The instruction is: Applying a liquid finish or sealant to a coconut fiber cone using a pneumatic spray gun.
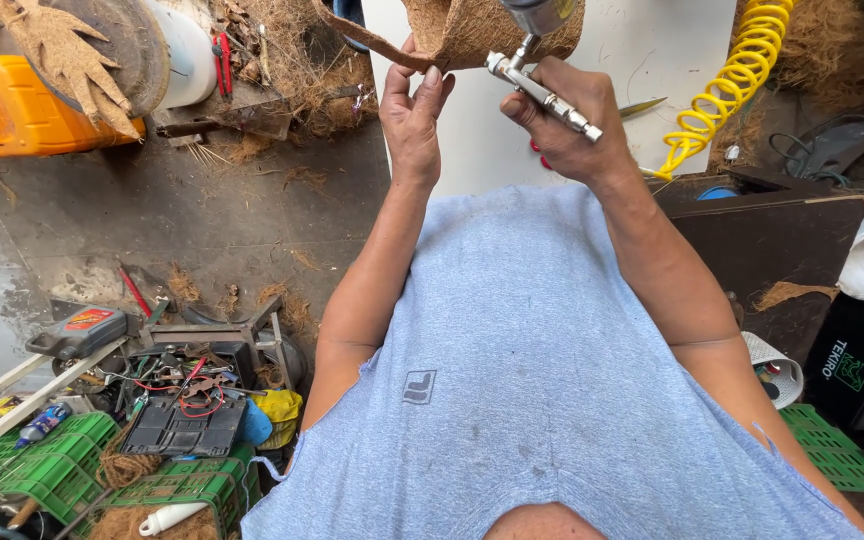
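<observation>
Head view, left hand (412, 120): I see its grip pinched shut on the lower edge of the coir sheet (452, 35), fingertips on the brown fibre.
Head view, right hand (567, 115): fist wrapped around the airbrush (542, 92), silver barrel angled up toward the sheet; nozzle end partly cut off by the frame top.
Coir sheet, location: held up in the air at the top of the frame, in front of the white board (642, 60).
Coir sheet, handling: I judge it light, floppy, rough and non-slip; edges fray, so a pinch just inside the edge should hold best.
Airbrush, handling: I judge it rigid, smooth metal, small; hold along the barrel.
Surroundings: yellow coiled hose (727, 85) to the right, orange jug (22, 105) far left, green crates (42, 470) with tools on the floor.
</observation>
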